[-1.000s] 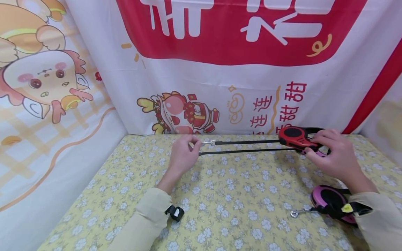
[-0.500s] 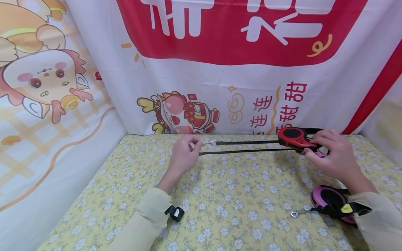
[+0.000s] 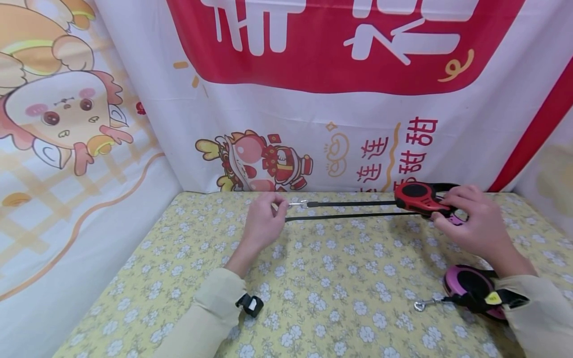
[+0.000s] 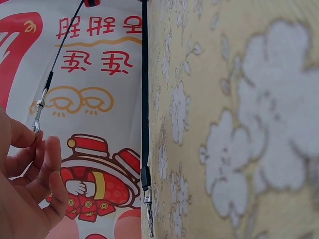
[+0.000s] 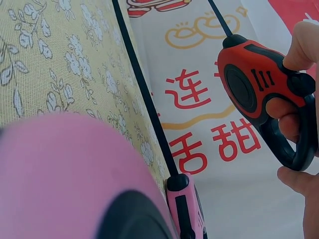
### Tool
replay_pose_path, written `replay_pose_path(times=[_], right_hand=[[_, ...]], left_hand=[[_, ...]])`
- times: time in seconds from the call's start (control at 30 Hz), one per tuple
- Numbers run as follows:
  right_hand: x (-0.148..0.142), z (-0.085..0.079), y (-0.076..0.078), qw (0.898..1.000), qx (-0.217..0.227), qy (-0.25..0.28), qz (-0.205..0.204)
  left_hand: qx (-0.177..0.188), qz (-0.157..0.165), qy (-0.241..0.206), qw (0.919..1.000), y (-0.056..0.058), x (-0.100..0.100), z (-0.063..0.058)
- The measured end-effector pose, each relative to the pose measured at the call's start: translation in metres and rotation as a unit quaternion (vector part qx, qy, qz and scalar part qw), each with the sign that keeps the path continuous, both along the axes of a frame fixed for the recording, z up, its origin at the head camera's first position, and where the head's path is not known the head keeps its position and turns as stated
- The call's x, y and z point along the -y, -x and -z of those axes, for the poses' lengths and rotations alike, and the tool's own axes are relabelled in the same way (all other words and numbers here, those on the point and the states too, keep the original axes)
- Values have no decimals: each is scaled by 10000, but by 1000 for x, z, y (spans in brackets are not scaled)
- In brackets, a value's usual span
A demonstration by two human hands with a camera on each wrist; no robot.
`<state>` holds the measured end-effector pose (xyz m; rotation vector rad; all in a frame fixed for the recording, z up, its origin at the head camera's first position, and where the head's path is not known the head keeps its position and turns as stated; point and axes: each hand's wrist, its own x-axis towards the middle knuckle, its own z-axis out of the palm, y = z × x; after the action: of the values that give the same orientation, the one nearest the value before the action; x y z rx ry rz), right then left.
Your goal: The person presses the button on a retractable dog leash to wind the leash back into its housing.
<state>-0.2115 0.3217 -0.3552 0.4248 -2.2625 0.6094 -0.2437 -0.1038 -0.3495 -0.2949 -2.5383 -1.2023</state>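
Note:
My right hand (image 3: 476, 223) grips the handle of a red and black retractable dog leash (image 3: 416, 195), its fingers through the loop in the right wrist view. My left hand (image 3: 265, 219) pinches the end of that leash's metal snap hook (image 4: 39, 109) between thumb and finger. The leash's black cord (image 3: 353, 203) runs straight between both hands, above the table. Beneath it, a pink retractable leash (image 5: 187, 209) lies on the table, partly hidden by my right hand in the head view. Its black strap (image 5: 144, 89) stretches left, ending in another snap hook (image 4: 148, 211).
Another pink and black retractable leash (image 3: 457, 281) lies by my right forearm, its snap hook (image 3: 421, 304) pointing left. A yellow flowered cloth (image 3: 313, 278) covers the table. A printed white and red curtain (image 3: 358, 119) hangs along the table's back edge.
My right hand has shifted very slightly left with the red leash, so the span of cord is a little shorter. My left hand keeps its pinch on the snap hook, almost still.

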Motion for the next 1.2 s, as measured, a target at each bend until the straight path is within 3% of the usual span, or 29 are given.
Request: replay_pose_path(times=[0.8, 1.2], right_hand=[[4, -1, 0, 10000, 37, -49, 1], [4, -1, 2, 9996, -230, -59, -173]], left_hand=[[-187, 248, -60, 9995, 1, -5, 2], [-192, 369, 38, 9991, -2, -6, 0]])
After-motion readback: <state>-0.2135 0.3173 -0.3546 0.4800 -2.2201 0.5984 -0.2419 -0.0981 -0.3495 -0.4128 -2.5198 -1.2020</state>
